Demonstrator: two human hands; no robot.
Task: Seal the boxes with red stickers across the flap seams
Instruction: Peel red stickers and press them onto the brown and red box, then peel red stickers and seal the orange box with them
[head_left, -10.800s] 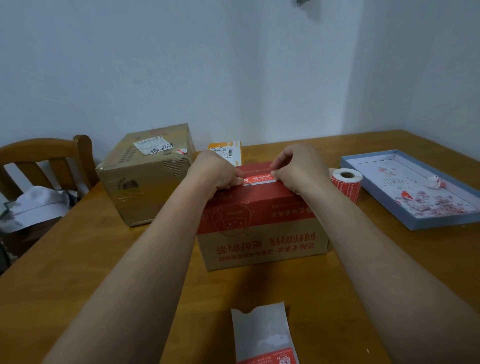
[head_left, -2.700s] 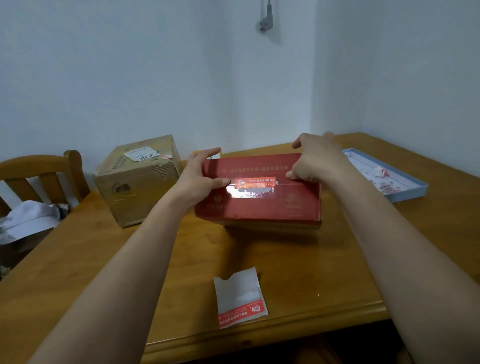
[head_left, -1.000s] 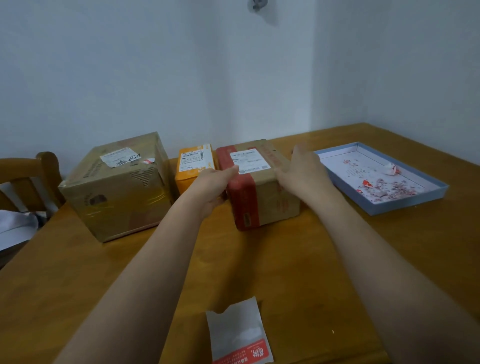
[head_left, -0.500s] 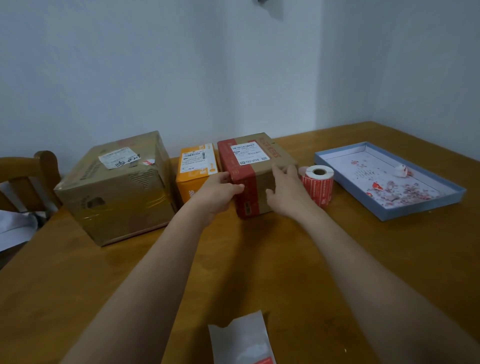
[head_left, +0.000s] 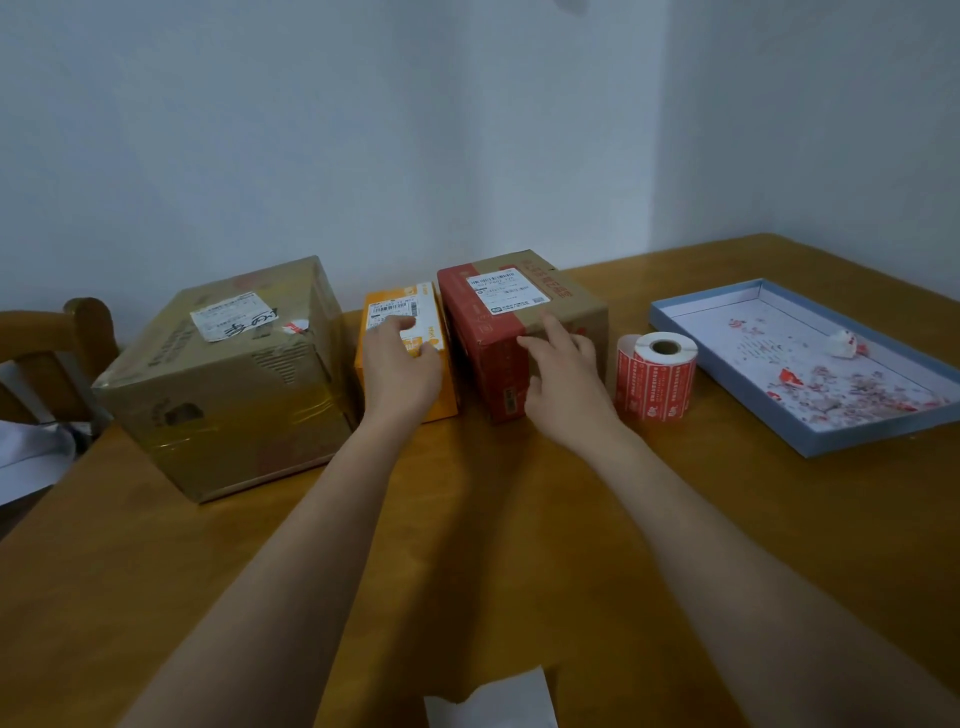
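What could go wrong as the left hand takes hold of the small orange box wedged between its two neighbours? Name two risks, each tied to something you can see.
1. The orange box sits tight between the large brown box and the red-and-brown box; lifting it with the left hand might drag or shift either one.
2. The sticker roll stands on end just beside the right hand; a careless move could knock it over.

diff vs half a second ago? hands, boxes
The left hand left the red-and-brown box and now grips the orange box beside it. The right hand slid up the red-and-brown box's front; its fingers are spread, touching near the top edge. Unchanged: all boxes, including the large taped box, the sticker roll and the blue tray sit where they were.
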